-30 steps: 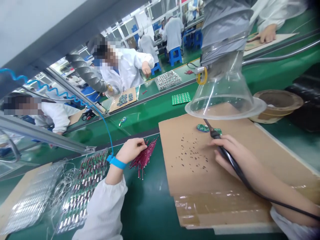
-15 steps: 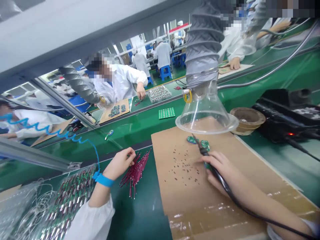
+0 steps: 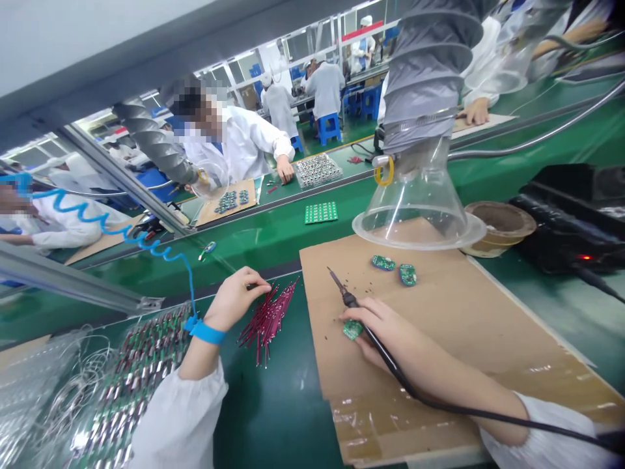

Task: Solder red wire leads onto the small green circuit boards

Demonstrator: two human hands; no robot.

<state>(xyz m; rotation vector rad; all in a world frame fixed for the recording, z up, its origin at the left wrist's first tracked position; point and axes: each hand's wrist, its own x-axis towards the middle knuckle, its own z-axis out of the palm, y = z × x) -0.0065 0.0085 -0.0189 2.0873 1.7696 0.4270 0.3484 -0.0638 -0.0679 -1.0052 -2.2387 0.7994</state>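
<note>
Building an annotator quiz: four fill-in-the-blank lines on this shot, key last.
The soldering iron is in the wearer's ____ hand.
The dark-red wires lie nearest the wearer's ____ hand.
The wristband is coloured ____.
Toward the far edge of the cardboard, clear of the hands, lie ____ circuit boards.
Missing words: right; left; blue; two.

Grey ribbed duct (image 3: 422, 71) above a clear hood (image 3: 422, 202), blue stool (image 3: 329, 128) beyond.

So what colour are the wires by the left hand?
The wires are dark red with silvery ends, seen in the head view.
</note>
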